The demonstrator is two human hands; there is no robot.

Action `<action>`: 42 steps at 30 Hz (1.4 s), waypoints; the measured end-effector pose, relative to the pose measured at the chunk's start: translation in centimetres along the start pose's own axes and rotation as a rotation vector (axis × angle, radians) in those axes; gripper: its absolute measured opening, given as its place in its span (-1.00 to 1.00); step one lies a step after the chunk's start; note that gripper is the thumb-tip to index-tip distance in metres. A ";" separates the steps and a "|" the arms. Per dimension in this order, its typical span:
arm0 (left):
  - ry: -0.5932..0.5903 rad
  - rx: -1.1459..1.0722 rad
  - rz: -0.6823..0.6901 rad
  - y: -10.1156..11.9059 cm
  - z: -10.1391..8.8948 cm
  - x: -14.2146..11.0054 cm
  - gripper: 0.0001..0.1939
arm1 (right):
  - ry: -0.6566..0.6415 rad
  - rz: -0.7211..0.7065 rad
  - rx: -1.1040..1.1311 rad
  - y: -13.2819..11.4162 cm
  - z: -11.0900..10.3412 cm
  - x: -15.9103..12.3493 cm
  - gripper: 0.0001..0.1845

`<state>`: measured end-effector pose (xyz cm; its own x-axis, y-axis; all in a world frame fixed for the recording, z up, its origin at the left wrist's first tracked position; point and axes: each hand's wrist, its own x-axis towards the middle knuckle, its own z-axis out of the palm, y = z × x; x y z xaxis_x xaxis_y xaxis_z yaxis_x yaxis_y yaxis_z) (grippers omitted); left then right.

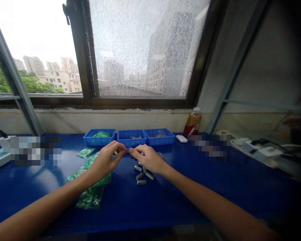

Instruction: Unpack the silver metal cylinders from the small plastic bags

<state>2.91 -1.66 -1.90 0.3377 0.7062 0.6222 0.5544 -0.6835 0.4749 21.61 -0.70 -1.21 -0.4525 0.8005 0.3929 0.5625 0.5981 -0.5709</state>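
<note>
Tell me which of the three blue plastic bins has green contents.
The leftmost blue plastic bin; the middle bin and rightmost bin show no green.

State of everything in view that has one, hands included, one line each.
Left hand: fingers pinched at a small clear piece
Right hand: fingers pinched at the same piece
Left bin: open, green packets inside
Middle bin: open, few small pieces inside
Right bin: open, partly filled
Metal cylinders: loose, lying down
Green bags: spread, overlapping
Bottle: upright, capped
</note>
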 end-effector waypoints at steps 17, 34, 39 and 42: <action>-0.070 0.090 0.112 0.6 -0.1 -0.2 -0.90 | 0.084 0.150 0.438 -0.2 1.0 0.3 -0.75; -0.144 -0.145 -0.183 0.9 -0.4 0.3 -0.61 | 0.160 0.019 0.178 -0.1 1.2 -0.1 -0.82; -0.233 -0.553 -0.576 0.0 -0.3 0.6 -0.30 | 0.206 -0.266 -0.127 -0.4 0.8 -0.5 -0.88; -0.285 -0.734 -0.733 -0.2 -0.4 0.6 -0.28 | 0.190 -0.397 -0.252 -0.3 0.6 -0.6 -0.84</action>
<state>2.74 -1.21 -1.40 0.3263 0.9411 -0.0890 0.1335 0.0473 0.9899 21.31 -1.37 -1.66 -0.5450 0.4883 0.6816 0.5329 0.8293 -0.1681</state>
